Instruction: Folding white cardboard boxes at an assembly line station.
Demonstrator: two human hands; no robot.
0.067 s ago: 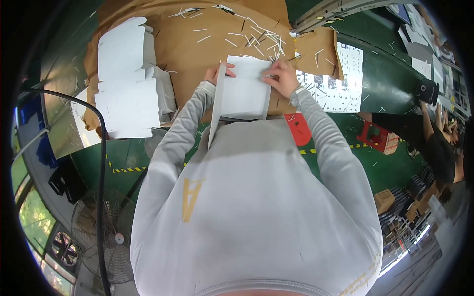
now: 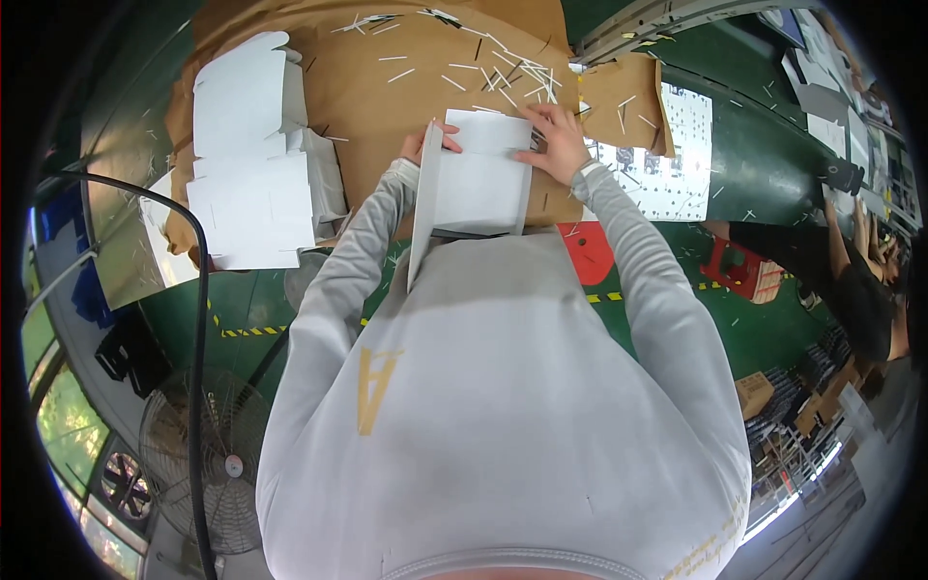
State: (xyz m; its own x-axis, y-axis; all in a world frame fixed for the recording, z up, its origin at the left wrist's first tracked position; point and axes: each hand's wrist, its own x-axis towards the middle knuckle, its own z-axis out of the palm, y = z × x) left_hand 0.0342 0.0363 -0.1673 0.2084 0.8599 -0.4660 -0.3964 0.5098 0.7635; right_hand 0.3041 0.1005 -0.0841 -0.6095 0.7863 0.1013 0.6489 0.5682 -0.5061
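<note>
A white cardboard box blank lies on the brown paper-covered table right in front of me, one long flap standing up along its left edge. My left hand grips the top of that raised flap. My right hand presses flat on the blank's upper right corner. Both grey sleeves reach in from below.
A stack of white folded boxes sits on the table's left. Several thin white paper strips litter the far side. A perforated white sheet lies to the right. Another person stands at right. A fan stands on the green floor below left.
</note>
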